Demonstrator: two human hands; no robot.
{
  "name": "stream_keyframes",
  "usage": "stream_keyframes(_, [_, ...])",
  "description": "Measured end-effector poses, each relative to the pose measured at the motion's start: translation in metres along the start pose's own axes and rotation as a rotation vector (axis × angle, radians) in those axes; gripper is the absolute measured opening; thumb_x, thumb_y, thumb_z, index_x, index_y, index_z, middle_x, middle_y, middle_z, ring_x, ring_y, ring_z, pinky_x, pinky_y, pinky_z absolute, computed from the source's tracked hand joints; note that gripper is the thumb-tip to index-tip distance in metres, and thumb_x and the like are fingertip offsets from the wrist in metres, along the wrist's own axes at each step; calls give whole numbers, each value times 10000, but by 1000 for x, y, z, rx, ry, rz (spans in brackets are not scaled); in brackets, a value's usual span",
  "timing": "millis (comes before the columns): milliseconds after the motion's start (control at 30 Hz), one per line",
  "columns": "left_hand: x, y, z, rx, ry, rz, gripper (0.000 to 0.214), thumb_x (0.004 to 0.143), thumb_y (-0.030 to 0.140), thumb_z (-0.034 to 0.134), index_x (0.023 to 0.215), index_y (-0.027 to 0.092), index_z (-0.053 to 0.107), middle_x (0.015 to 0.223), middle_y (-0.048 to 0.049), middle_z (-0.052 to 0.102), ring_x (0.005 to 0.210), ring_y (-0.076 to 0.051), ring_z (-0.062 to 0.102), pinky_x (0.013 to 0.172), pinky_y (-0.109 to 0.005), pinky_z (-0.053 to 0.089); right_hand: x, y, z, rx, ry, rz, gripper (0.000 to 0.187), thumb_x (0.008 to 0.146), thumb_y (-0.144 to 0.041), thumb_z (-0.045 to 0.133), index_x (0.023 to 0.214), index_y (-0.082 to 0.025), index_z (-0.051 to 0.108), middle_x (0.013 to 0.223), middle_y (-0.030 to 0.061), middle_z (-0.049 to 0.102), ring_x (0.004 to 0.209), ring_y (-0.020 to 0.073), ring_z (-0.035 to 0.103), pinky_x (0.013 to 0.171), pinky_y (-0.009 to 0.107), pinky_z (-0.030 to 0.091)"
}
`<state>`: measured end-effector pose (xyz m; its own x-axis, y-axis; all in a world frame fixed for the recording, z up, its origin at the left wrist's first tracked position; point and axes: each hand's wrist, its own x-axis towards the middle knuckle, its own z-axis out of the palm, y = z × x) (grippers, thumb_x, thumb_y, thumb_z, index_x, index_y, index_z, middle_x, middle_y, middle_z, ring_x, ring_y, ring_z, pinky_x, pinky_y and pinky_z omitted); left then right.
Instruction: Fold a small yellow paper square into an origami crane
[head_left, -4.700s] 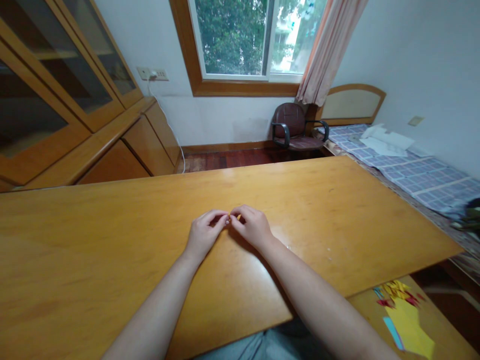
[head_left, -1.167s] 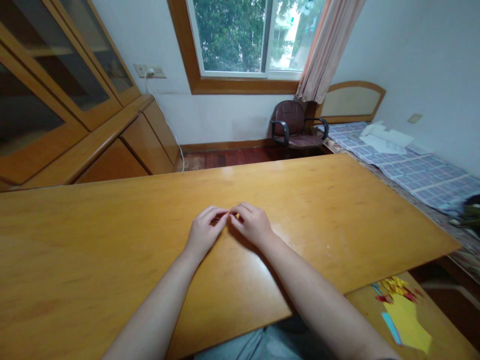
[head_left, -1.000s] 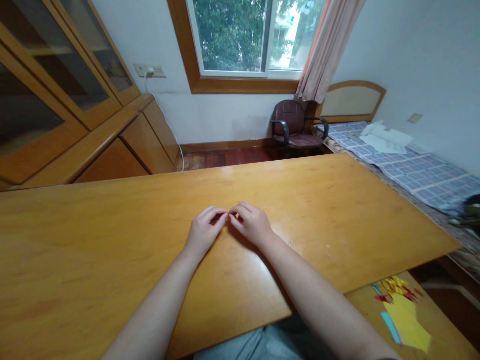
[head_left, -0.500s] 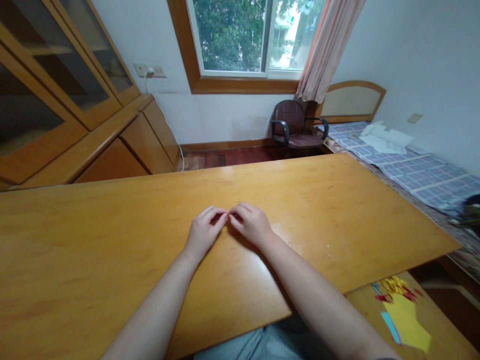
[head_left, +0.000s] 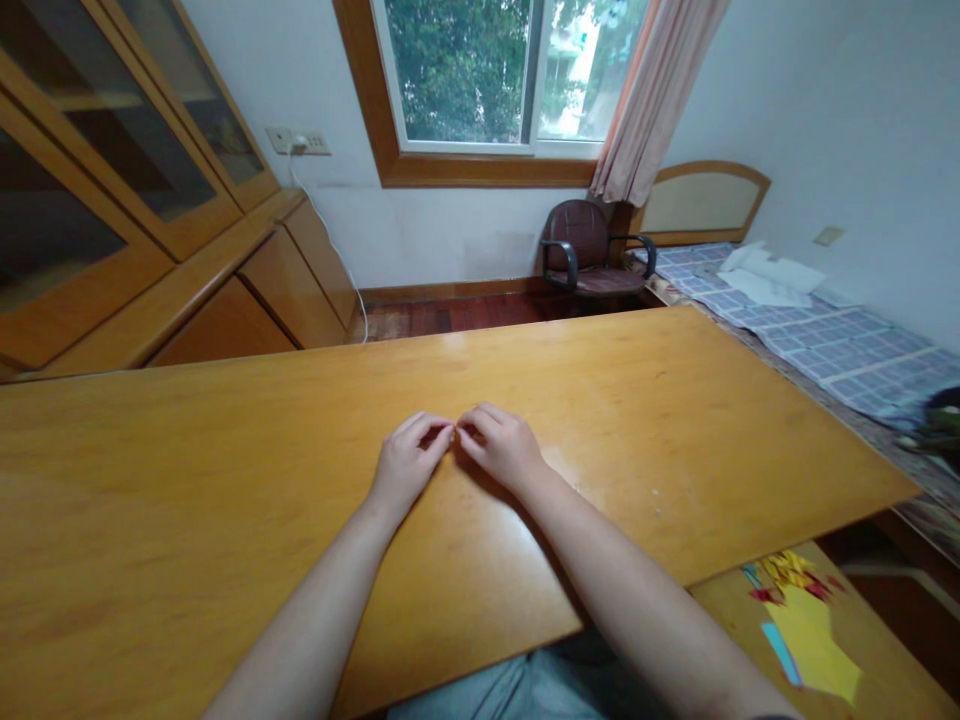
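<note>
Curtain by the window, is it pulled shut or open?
Open. The curtain hangs bunched at the right side of the window, and trees show through the glass.

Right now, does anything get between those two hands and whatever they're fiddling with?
Nothing visible does. The left hand and right hand meet fingertip to fingertip on the wooden table; what they pinch is too small to make out.

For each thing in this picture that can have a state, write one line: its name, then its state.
left hand, fingers curled, tips pinched against the other hand's
right hand, fingers curled, tips pinched likewise
curtain, drawn aside
cabinet doors, shut
plug, in the wall socket
chair, unoccupied
coloured paper, lying loose
</note>
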<state>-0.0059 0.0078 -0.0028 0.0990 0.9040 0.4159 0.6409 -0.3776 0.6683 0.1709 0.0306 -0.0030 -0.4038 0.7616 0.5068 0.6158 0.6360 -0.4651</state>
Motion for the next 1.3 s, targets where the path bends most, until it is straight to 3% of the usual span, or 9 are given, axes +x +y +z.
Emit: stream_keyframes(1300, [1, 0, -2, -107, 49, -45, 132, 877, 267, 582, 831, 187, 677, 839, -27, 628, 780, -146, 609, 690, -239, 495, -1, 4, 2, 25, 63, -67, 138, 914, -239, 551, 884, -199, 680, 839, 53, 711, 726, 135, 629, 694, 227, 461])
